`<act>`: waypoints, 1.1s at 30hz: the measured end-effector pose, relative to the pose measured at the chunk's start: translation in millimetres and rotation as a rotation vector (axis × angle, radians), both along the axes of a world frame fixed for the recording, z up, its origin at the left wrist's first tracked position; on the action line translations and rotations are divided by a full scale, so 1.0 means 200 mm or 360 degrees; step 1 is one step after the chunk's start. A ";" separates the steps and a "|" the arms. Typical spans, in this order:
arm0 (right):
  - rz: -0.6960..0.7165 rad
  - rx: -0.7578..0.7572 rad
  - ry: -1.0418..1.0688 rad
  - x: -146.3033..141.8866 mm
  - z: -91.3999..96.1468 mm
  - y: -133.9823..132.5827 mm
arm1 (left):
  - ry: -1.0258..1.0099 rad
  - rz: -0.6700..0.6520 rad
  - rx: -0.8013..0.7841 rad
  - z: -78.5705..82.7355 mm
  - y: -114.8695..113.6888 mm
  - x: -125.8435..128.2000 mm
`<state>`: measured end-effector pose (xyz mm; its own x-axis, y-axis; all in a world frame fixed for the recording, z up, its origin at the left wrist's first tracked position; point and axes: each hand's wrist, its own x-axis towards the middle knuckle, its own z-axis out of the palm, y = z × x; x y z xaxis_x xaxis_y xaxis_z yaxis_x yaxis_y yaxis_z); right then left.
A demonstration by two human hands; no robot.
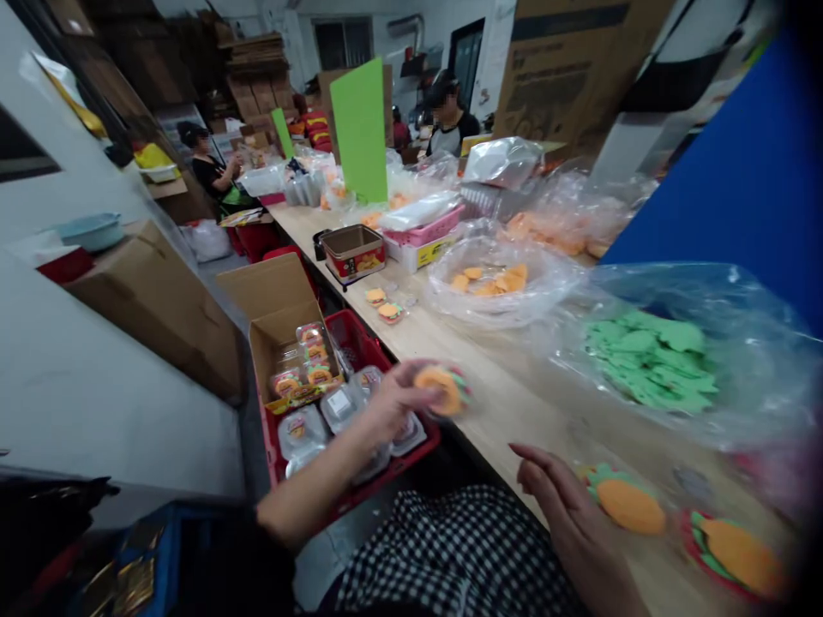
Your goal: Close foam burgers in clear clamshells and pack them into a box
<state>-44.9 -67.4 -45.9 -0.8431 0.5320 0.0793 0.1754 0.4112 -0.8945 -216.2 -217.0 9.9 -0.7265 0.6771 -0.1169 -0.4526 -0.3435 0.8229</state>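
My left hand (399, 396) is closed round a small toy burger (443, 387) with an orange top and green and pink layers, held over the table edge above the red basket (360, 343). My right hand (566, 506) lies open and flat on the wooden table (514, 403), fingers stretched out, just left of an orange and green felt stack (627, 503). A second stack with a red layer (733, 553) lies further right.
A clear bag of green felt pieces (649, 360) and one of orange pieces (495, 278) sit on the table. Packed toys fill the red basket and a cardboard box (283, 326). A tin (353, 251), green dividers (360, 128) and two seated people (450, 116) are beyond.
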 end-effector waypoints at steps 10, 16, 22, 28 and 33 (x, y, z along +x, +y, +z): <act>-0.0095 -0.0093 -0.0209 0.01 -0.16 0.03 | 0.1053 0.1043 -0.1797 -0.14 -1.05 -0.91; -0.0043 -0.0063 -0.0272 -0.01 -0.15 0.01 | 0.1230 0.0879 -0.2167 -0.31 -1.08 -0.97; -0.0017 -0.0065 -0.0305 -0.02 -0.18 0.01 | 0.1337 0.0730 -0.2480 -0.40 -1.13 -1.01; 0.0000 -0.0119 -0.0367 -0.02 -0.18 0.01 | 0.1575 0.0536 -0.2769 -0.39 -1.10 -1.01; -0.0005 -0.0138 -0.0396 -0.01 -0.20 0.02 | 0.1782 0.0292 -0.2959 -0.32 -1.09 -1.05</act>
<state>-47.2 -63.7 -85.0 -0.8291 0.5306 -0.1762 0.3956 0.3342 -0.8554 -427.1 -434.8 -53.4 -0.9666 0.2551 0.0252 0.2551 0.9669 -0.0009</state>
